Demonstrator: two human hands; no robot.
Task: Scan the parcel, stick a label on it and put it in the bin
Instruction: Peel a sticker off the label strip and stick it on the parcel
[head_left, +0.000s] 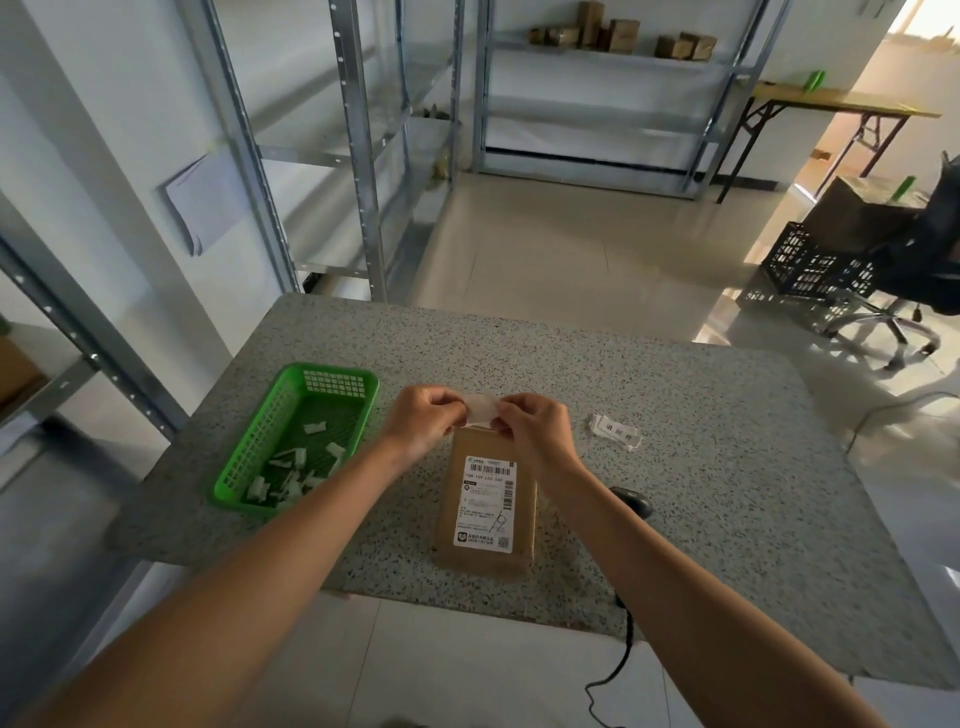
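- Parcel (485, 506): brown box flat on the bench (701, 415), long axis running away from the person. Far end sits just under the hands, near end close to the bench's front edge.
- Printed shipping sheet (488, 503) on the parcel's top face, barcode toward the far end, QR code toward the near end.
- Left hand (423, 423) and right hand (532, 431) are together above the parcel's far end, both pinching one small white label (482, 408) between them.
- Left hand: thumb and forefinger closed on the label's left edge, other fingers curled in.
- Right hand: fingertips closed on the label's right edge, other fingers curled too. Label is stretched between the hands, just above the parcel. Can't tell if it touches the box.
- Neither hand is gripping the parcel. Can't tell whether the right hand's knuckles brush its far edge.
- Green basket (234, 470) is left of the left hand, on the bench, with white paper scraps (291, 473) in it.
- Small stack of white labels (615, 431) lies on the bench right of the right hand, well apart from it.
- Black scanner (631, 503) is on the bench under the right forearm, just right of the parcel, cable (621, 660) hanging off the front edge.
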